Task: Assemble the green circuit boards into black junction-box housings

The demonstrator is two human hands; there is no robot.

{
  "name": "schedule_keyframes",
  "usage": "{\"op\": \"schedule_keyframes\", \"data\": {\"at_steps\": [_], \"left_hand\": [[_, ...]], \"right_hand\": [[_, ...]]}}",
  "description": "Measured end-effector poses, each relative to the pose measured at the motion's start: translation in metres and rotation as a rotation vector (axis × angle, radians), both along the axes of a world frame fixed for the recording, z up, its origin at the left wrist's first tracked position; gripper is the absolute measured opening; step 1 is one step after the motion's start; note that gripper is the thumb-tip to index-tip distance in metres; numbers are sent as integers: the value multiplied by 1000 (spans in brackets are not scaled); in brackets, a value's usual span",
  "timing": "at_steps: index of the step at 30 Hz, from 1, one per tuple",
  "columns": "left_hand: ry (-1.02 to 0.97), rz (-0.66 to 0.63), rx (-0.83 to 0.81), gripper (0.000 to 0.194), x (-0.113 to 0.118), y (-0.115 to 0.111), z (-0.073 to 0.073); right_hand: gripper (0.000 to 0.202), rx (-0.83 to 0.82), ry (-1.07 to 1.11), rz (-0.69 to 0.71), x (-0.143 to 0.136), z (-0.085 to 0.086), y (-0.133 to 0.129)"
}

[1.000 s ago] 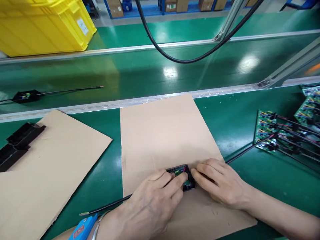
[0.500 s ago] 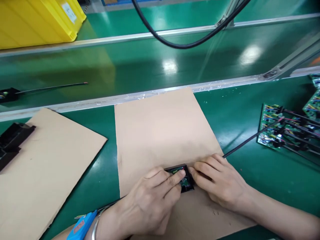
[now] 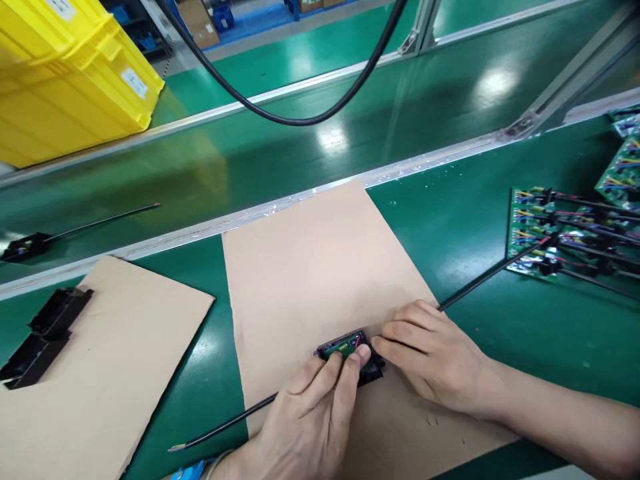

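Note:
A small black plastic housing with a green circuit board inside lies on a cardboard sheet. My left hand is closed around its near left side, two fingertips pressing on the board near a red wire. At the housing's right end, my right hand is closed with its fingertips together on the black cable, which comes out behind the knuckles toward the upper right. Another black cable piece with bared wire ends sticks out left of the left hand.
Two empty black housings sit on a second cardboard sheet at left. Wired circuit boards lie at right. Yellow bins stand beyond the metal rail, and a black cable hangs across the top.
My left hand has drawn back and down a little, its fingers more bent, uncovering more of the board and the left cable. The view has shifted and tilted slightly.

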State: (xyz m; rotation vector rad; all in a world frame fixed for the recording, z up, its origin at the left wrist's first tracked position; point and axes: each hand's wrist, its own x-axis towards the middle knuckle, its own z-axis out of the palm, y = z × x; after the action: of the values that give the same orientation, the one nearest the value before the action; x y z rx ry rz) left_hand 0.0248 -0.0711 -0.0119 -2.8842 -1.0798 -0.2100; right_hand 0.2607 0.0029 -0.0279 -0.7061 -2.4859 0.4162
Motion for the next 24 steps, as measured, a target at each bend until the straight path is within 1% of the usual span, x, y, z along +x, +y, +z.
{"op": "schedule_keyframes", "data": {"at_steps": [2,4,7,9,10,12,13,15,17,20,22,24], "left_hand": [[2,10,42,49,5,-1,0],[-19,30,18,51,7,-1,2],[-95,65,-140,60,3,3,7],[-212,79,-247,61,-6,6,13],[-291,92,-271,61,-11,7,16],[-428,167,-269,59,-22,11,25],[-467,219,-260,58,-27,12,29],[-471,318,-268,55,-36,15,36],[-398,385,-329,55,-40,17,39],[-290,421,-434,60,-36,17,33],[-277,413,-470,58,-28,14,24],[-303,402,-472,51,-20,11,17]], "right_hand": [[24,16,1,-1,0,1,0],[25,14,-9,-9,0,1,0],[23,-21,-14,-17,-1,1,-2],[20,-45,-2,-19,-1,2,-2],[20,-52,8,-21,0,2,-2],[22,-56,30,-27,2,5,-1],[23,-54,41,-27,5,7,1],[23,-51,50,-19,12,13,6],[23,-60,7,-7,21,21,13],[22,-109,-178,-18,33,29,21],[16,-134,-282,-22,37,28,23],[12,-119,-302,-19,39,23,22]]}}
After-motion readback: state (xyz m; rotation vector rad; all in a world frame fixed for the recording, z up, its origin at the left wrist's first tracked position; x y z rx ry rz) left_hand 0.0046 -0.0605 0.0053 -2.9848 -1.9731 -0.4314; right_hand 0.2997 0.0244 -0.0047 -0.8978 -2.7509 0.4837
